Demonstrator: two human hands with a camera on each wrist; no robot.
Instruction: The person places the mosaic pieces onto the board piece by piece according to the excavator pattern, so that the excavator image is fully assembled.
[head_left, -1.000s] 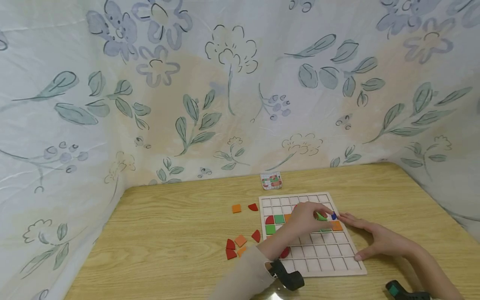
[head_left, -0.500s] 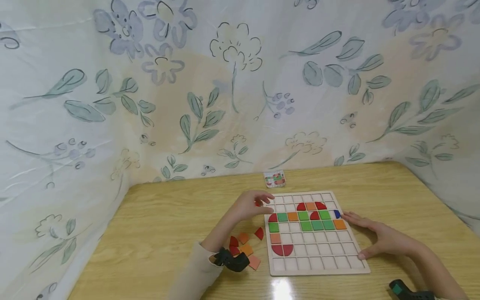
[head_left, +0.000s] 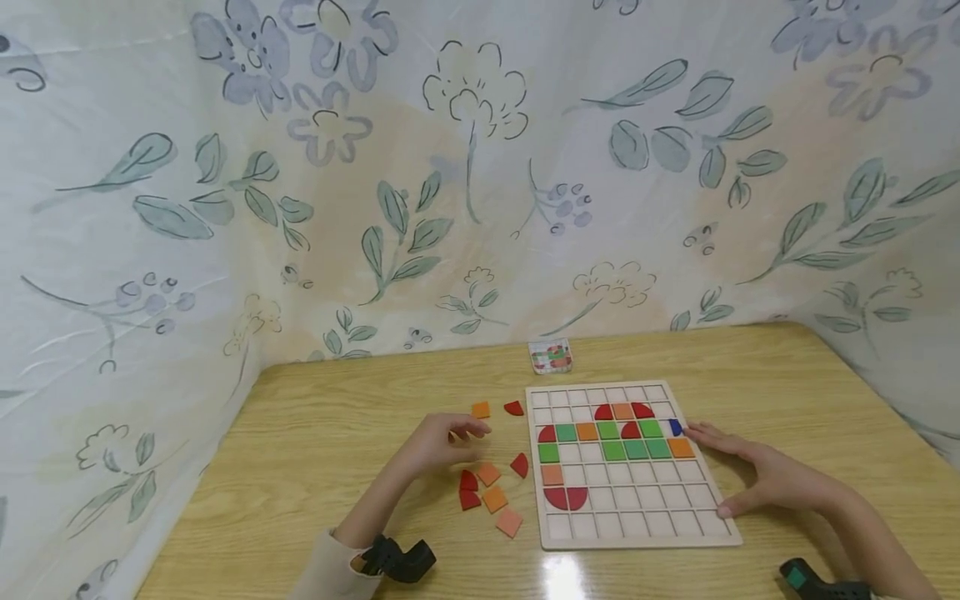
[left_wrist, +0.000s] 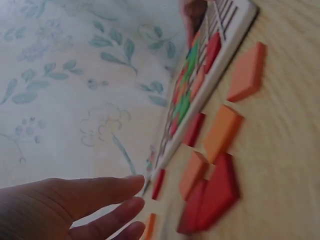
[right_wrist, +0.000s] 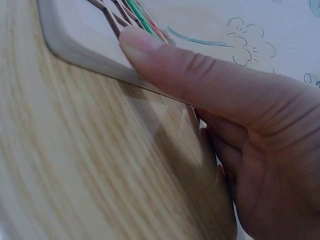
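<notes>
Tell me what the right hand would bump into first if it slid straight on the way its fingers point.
Probably the blue piece on the board, just ahead of the right hand, though it may brush the board first; depth is hard to judge.

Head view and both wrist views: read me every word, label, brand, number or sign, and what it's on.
No readable text anywhere.
Small white card with coloured printed pattern: too small to tell whether it has lettering.
Pale rectangular grid board: no lettering visible.
Black left-wrist device: nothing legible.
</notes>
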